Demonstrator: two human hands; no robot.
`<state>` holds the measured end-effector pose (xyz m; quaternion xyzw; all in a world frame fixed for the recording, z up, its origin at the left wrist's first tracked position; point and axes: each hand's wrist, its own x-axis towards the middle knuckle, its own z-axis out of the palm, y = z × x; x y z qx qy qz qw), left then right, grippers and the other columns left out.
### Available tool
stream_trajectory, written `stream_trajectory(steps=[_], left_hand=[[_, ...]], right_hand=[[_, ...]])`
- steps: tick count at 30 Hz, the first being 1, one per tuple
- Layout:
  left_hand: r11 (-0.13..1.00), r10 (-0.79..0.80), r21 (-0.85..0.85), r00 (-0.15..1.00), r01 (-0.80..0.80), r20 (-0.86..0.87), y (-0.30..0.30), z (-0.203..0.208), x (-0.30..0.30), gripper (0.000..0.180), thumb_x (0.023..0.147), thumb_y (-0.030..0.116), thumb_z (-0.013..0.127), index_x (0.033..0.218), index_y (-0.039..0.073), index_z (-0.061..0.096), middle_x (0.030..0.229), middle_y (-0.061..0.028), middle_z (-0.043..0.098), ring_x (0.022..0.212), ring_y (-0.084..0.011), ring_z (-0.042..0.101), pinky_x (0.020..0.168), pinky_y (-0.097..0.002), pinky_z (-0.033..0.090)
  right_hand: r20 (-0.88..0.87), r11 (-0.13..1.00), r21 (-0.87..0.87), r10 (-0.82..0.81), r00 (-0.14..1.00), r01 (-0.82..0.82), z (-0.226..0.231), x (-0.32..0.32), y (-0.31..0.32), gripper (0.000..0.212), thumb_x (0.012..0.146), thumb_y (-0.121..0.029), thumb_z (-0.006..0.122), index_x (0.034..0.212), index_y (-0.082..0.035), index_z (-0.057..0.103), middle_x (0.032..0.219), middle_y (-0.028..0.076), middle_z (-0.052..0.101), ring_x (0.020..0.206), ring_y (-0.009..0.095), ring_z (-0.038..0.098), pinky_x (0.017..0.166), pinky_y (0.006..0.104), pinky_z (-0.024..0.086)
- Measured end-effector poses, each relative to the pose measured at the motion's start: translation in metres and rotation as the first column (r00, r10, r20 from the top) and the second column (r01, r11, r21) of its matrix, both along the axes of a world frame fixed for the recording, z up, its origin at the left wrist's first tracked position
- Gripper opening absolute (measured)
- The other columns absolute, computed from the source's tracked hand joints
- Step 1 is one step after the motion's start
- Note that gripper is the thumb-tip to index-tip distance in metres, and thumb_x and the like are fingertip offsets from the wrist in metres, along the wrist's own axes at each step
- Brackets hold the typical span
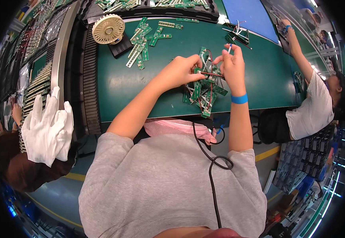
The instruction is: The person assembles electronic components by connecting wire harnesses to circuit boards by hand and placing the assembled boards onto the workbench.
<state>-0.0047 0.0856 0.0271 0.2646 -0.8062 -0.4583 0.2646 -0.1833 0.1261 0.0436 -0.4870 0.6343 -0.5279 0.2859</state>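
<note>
My left hand [183, 72] is closed at the left edge of a heap of green circuit boards [207, 97], pinching a small green circuit board between thumb and fingers. Red and black wires [213, 74] run from that spot toward my right hand [232, 67]. On its wrist is a blue band [239, 98]. The right fingers are bent together around a thin white piece with a blue part [230, 48]; its exact kind is too small to make out. Several boards of the heap carry red and white wires and lie crossed over one another.
On the green table mat [140, 93], loose circuit boards [142, 41] lie beside a cream fan [108, 29]. Black trays [148, 12] of boards stand at the back, near wired parts [238, 35]. White gloves [49, 129] hang left by a dark ribbed rail [90, 79]. A co-worker [311, 103] sits right.
</note>
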Motion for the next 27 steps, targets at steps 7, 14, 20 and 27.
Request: stream_trajectory(steps=[7,14,20,27], left_hand=[[0.924,-0.043,0.356,0.965,0.137,-0.259,0.008,0.010,0.003,0.024,0.075,0.014,0.068,0.084,0.004,0.048,0.054,0.0004,0.051,0.042,-0.0048,0.049,0.038,-0.0196,0.034],[0.899,0.128,0.421,0.850,0.118,-0.511,0.006,0.006,0.000,0.021,0.080,0.007,0.062,0.091,0.000,0.046,0.079,-0.0065,0.059,0.057,-0.0108,0.060,0.049,-0.0200,0.045],[0.817,0.191,0.520,0.734,0.250,-0.652,0.003,0.005,-0.002,0.020,0.083,0.004,0.056,0.097,-0.001,0.042,0.085,-0.0107,0.059,0.071,-0.0184,0.064,0.058,-0.0227,0.048],[0.840,0.188,0.497,0.741,0.219,-0.645,0.000,-0.001,-0.004,0.020,0.084,0.007,0.056,0.096,0.000,0.042,0.083,-0.0114,0.059,0.074,-0.0202,0.064,0.057,-0.0222,0.047]], right_hand=[[0.027,0.998,-0.004,0.061,0.998,-0.060,0.001,-0.014,0.002,0.018,0.088,-0.015,0.050,0.095,0.001,0.055,0.058,0.000,0.053,0.046,0.002,0.035,0.041,0.0194,0.027],[0.039,0.963,0.140,0.227,0.973,-0.230,0.040,0.003,0.020,0.013,0.087,-0.013,0.051,0.085,-0.001,0.050,0.053,-0.003,0.045,0.049,0.003,0.036,0.044,0.0191,0.025],[0.100,0.885,0.228,0.393,0.914,-0.406,0.058,0.013,0.024,0.009,0.085,-0.008,0.054,0.081,0.000,0.053,0.063,-0.001,0.048,0.052,0.003,0.040,0.048,0.0164,0.030],[-0.034,0.915,0.155,0.381,0.924,-0.371,0.039,0.002,0.022,0.007,0.079,-0.005,0.059,0.078,0.002,0.058,0.086,0.001,0.049,0.066,0.005,0.045,0.056,0.0188,0.035]])
